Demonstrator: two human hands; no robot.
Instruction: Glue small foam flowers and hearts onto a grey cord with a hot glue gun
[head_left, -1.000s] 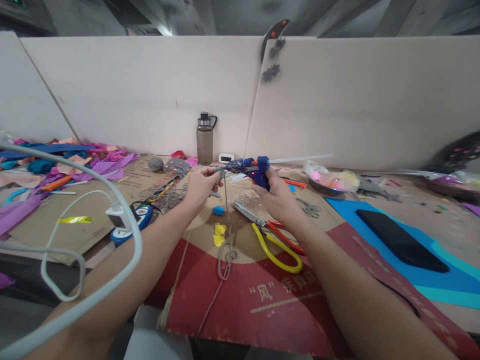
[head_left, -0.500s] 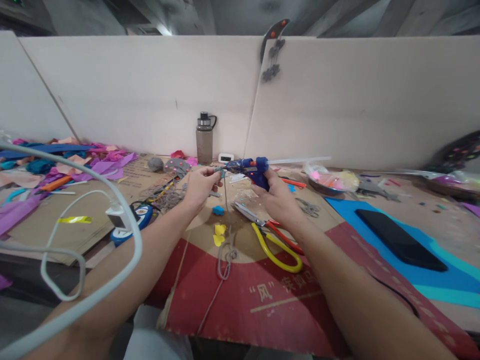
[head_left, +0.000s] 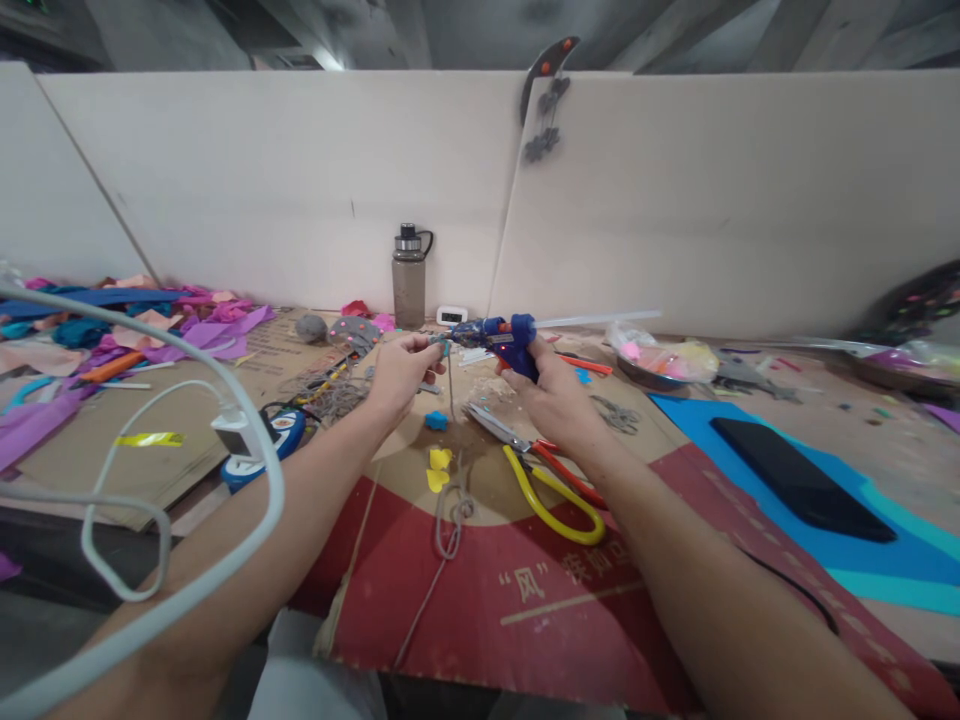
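My right hand (head_left: 551, 390) is wrapped round the handle of a blue glue gun (head_left: 510, 342), with a long clear glue stick (head_left: 600, 319) jutting from its back. The nozzle points left, at the fingertips of my left hand (head_left: 405, 372). Those fingers pinch a small teal piece (head_left: 445, 347), mostly hidden, at the nozzle tip. A thin grey cord (head_left: 451, 395) hangs below it toward a loop of cord (head_left: 448, 540) on the cardboard (head_left: 420, 610). Under my hands lie a blue flower cutout (head_left: 436, 421), yellow cutouts (head_left: 439, 470) and scissors (head_left: 555, 495) with yellow and red handles.
A water bottle (head_left: 409, 280) stands against the white partition (head_left: 300, 180). At left are a blue power socket (head_left: 262, 450), a white cable (head_left: 279, 480) crossing close by, and coloured paper scraps (head_left: 202, 320). A black phone (head_left: 799, 478) lies on blue sheets (head_left: 697, 420) at right.
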